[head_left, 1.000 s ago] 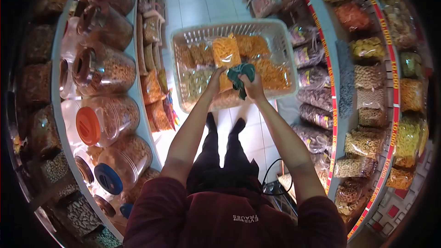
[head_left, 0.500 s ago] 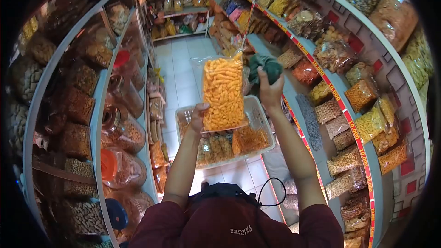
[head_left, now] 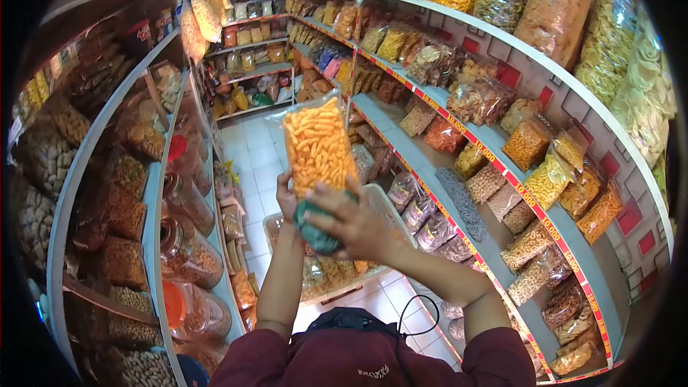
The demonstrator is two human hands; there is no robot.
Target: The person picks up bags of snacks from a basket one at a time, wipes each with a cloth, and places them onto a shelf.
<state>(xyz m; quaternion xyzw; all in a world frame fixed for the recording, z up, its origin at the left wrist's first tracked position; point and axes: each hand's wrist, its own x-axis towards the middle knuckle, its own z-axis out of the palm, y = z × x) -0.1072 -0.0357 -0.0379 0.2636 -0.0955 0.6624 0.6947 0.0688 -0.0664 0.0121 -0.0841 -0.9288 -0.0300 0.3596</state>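
Observation:
My left hand (head_left: 287,199) grips the lower left edge of a clear plastic bag of orange puffed snacks (head_left: 315,143), which it holds up and slightly tilted. With my right hand (head_left: 347,218) I hold a bunched dark green cloth (head_left: 314,231) at the lower end of the bag. The cloth and fingers cover the bag's bottom part. Below both hands stands a pale plastic basket (head_left: 344,291) with several snack packets in it, partly hidden by my arms.
Stepped shelves (head_left: 401,132) with red-and-yellow price strips and bagged snacks run along the right. On the left, a shelf unit (head_left: 154,208) holds packets beside large lidded jars (head_left: 192,244). Hanging bags (head_left: 204,14) are at upper left. White floor tiles (head_left: 247,145) lie between.
My right hand has brought the green cloth from the right side across to the bag's lower end. The bag has shifted left and tilted. The view has turned to the right and up.

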